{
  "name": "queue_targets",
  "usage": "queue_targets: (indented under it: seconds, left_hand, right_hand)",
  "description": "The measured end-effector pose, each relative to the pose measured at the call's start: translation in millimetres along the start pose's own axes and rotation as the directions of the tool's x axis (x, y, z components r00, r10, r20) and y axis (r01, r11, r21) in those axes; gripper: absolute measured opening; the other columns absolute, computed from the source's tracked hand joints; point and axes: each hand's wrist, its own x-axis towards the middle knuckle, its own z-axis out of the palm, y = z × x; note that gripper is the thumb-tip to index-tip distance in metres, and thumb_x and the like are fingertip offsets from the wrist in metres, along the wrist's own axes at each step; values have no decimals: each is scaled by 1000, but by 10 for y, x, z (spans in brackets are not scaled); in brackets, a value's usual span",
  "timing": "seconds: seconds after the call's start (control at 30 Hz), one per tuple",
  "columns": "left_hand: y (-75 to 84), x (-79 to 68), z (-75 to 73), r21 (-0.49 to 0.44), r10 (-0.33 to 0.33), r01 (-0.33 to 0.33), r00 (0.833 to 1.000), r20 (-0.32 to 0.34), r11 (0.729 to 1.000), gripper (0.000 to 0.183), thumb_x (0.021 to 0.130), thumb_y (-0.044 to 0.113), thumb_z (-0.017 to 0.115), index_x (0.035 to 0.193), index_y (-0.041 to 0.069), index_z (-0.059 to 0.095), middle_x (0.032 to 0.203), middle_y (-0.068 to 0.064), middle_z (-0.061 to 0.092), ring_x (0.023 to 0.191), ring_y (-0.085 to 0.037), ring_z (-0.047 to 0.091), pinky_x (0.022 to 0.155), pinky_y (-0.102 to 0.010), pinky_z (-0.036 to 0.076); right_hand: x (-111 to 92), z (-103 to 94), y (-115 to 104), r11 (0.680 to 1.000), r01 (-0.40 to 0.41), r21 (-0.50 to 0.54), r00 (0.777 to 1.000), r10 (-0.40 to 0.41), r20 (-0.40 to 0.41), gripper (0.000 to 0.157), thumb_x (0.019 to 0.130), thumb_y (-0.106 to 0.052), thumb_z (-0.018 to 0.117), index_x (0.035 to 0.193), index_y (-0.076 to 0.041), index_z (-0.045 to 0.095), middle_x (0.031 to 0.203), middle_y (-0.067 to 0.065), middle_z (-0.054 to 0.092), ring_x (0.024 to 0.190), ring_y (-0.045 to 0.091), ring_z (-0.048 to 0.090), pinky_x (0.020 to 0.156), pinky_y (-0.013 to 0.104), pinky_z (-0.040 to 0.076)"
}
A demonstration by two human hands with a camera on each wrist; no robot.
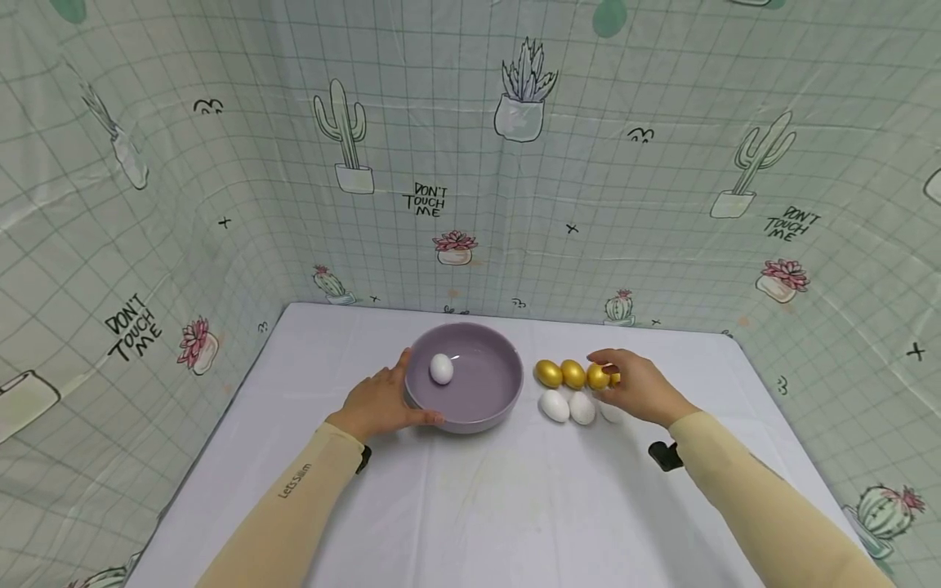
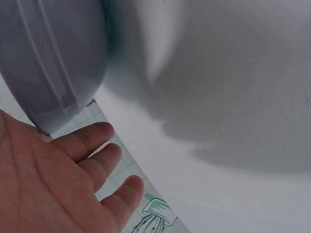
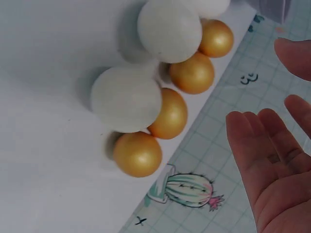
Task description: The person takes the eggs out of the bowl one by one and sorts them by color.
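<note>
A purple bowl [image 1: 478,420] stands near the middle of the table with one white egg [image 1: 441,369] in it. My left hand [image 1: 378,404] rests at the bowl's left side, thumb along the near rim; the left wrist view has its loose fingers [image 2: 97,143] just off the bowl's wall. Right of the bowl lies a row of several golden eggs [image 1: 573,374], with three white eggs [image 1: 582,407] in front. Over the right end of both rows hovers my right hand [image 1: 638,385], partly covering the last eggs. Nothing lies between its parted thumb and fingers [image 3: 243,131].
The table [image 1: 470,506] has a plain white cover. Behind it and at both sides hangs a gridded cloth [image 1: 470,106] printed with cacti. Dark wrist straps [image 1: 666,456] show at the sleeves.
</note>
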Motion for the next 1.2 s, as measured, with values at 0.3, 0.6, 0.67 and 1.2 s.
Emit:
queue_targets:
  seconds: [0.3,0.6,0.67,1.2]
  left_hand:
    - [-2,-6,3,13,-9,8,1000,13,1000,136,65,85,67,161,7,9,139,-27,51,120,-41,55,96,-52,45]
    - [-11,-2,15,10,-5,5,1000,11,1000,137,65,86,67,161,7,9,140,-28,50,122,-42,54,97,-53,44]
    - [-9,-3,12,5,-4,4,1000,9,1000,137,65,85,67,161,7,9,140,-27,50,122,-41,54,97,-53,44]
    - [-23,3,18,-3,6,-6,1000,6,1000,137,65,87,65,161,7,10,138,-27,52,119,-41,56,94,-52,47]
  right_hand:
    - [224,39,-462,988,148,42,989,-149,6,52,84,-2,74,133,-1,59,134,15,58,115,36,61,94,50,50]
    - [429,153,-825,977,203,69,977,-207,56,53,85,-8,75,135,-5,58,134,13,59,116,31,61,91,42,53]
    - [475,179,-887,977,197,79,977,-202,66,54,84,-8,77,136,-6,58,135,12,58,117,29,60,89,38,54]
    - [783,407,-1172,969,215,123,967,-229,112,57,84,-5,76,137,0,56,134,17,58,117,31,60,96,43,50]
